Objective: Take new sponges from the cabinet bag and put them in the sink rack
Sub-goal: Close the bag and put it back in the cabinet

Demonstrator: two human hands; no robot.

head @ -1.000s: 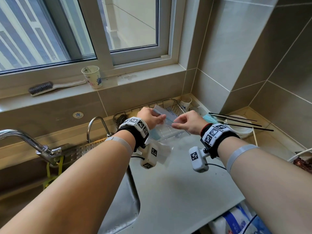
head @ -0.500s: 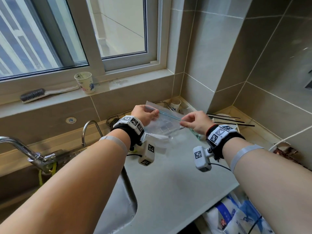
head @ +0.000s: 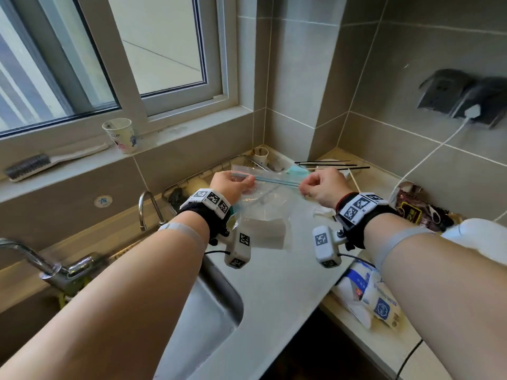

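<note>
Here both hands are up over the counter, each pinched shut on one end of the top edge of a clear zip bag (head: pixel 263 207). The left hand (head: pixel 230 183) grips the left end of the blue zip strip between thumb and fingers; the right hand (head: pixel 322 186) grips the right end, knuckles curled in — the strip runs taut between them. The bag hangs below the hands and sags toward the white countertop (head: pixel 274 283), and pale flat contents show through the plastic under the left wrist; whether these are the sponges cannot be told.

Just beyond the left hand, against the tiled wall, sits the wire sink rack (head: pixel 208 172), with a dark scrubber-like lump at its left end and a small paper cup (head: pixel 260 154) past its far end. A blue-green piece (head: pixel 297 170) lies just beyond the gap between the hands, partly hidden. Beyond the right hand, black chopsticks (head: pixel 329 165) lie across the corner. Left of the left forearm stand a curved tap (head: pixel 148 207) and a larger faucet (head: pixel 41 259); the steel sink (head: pixel 208 305) opens beneath that forearm. On the sill beyond are a printed paper cup (head: pixel 120 134) and a brush (head: pixel 41 163).
</note>
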